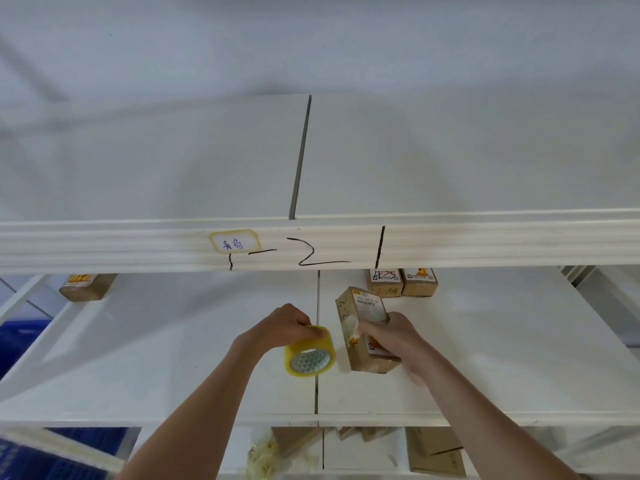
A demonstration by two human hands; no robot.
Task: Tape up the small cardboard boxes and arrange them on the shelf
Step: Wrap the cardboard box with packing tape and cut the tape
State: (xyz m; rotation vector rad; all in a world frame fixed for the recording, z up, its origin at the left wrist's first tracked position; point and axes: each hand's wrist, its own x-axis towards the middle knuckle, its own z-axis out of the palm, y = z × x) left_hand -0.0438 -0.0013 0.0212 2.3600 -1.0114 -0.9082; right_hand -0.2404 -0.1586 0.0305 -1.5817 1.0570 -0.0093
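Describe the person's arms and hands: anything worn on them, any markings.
Both forearms are bare up to the frame's bottom edge; no sleeves show. The left hand and right hand wear no gloves, and no watch, ring, bracelet or marking is visible.

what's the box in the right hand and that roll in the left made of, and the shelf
Box: brown cardboard, matte, with a glossy taped patch and a printed paper label. Roll: clear yellowish plastic tape, shiny and see-through. Shelf: smooth white board, probably painted or laminated; the core cannot be told.
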